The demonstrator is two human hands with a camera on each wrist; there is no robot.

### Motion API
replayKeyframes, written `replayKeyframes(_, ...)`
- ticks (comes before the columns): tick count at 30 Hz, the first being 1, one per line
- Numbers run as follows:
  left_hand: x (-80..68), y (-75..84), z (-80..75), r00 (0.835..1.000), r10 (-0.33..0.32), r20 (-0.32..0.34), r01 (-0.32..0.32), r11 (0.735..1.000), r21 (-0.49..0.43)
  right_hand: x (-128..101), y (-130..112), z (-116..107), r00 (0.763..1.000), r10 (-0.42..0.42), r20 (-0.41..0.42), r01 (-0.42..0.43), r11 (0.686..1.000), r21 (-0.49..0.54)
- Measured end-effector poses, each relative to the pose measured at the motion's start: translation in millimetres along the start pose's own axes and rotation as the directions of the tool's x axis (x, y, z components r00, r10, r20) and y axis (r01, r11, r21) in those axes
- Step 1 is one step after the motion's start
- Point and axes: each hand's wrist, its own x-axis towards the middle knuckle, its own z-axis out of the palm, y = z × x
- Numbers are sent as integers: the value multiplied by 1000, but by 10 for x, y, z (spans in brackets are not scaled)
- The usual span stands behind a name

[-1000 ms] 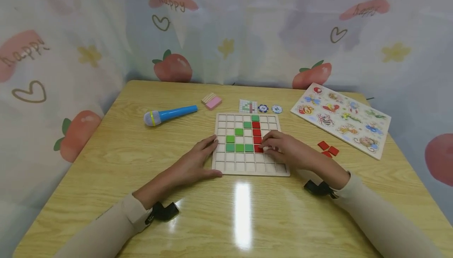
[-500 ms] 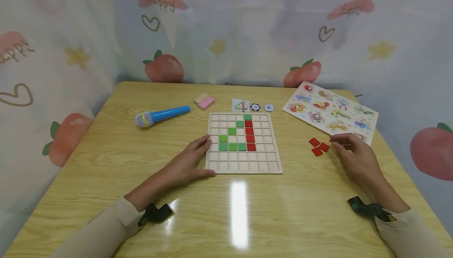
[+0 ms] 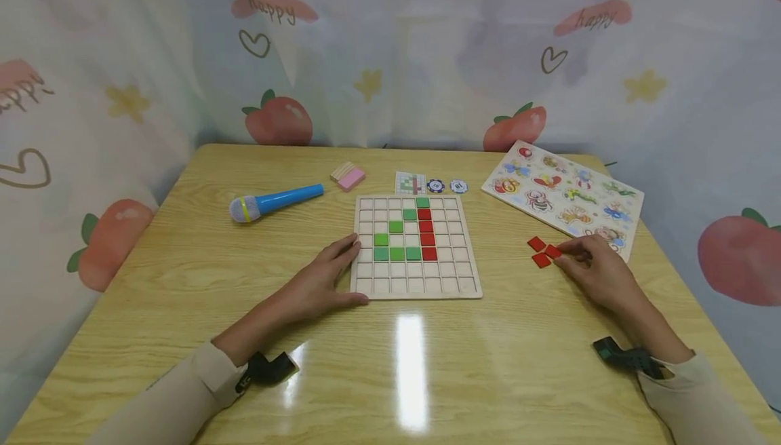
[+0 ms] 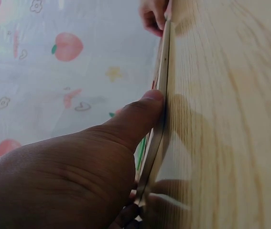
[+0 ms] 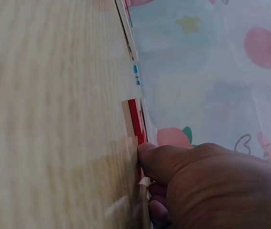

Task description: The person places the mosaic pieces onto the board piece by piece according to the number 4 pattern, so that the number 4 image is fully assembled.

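A wooden grid board [image 3: 421, 287] lies mid-table with green tiles [image 3: 396, 254] and a column of red tiles [image 3: 426, 233] set in it. My left hand [image 3: 332, 279] lies flat beside it, fingers and thumb against its left edge; in the left wrist view the thumb [image 4: 145, 107] presses on the board's rim [image 4: 163, 71]. Three loose red tiles [image 3: 542, 252] lie to the right of the board. My right hand [image 3: 564, 258] has its fingertips pinched on the nearest one; in the right wrist view the thumb [image 5: 147, 152] touches that red tile [image 5: 134, 119].
A blue toy microphone [image 3: 274, 199], a pink block [image 3: 348, 177], a small pattern card [image 3: 409, 182] and two chips [image 3: 447, 186] lie behind the board. An animal peg puzzle [image 3: 561, 190] sits at the far right. A printed curtain surrounds the table [image 3: 183, 282].
My right hand left the board's red column, swung right across the table and came onto the loose red tiles. The left hand stayed against the board.
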Motion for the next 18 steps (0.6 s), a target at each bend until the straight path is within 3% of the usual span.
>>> replayKeyframes(11, -19, 1, 9, 1000, -2, -8, 2, 1000, 20, -5, -144, -64, 998, 53, -14, -54, 998, -15)
replayKeyframes(15, -14, 2, 5, 1000, 4, -12, -4, 1000, 27, 8, -292, -89, 996, -61, -57, 62, 998, 26)
replayKeyframes(18, -12, 3, 6, 1000, 8, -14, -8, 1000, 20, 58, -447, -66, 968, -233, -91, 235, 972, 16)
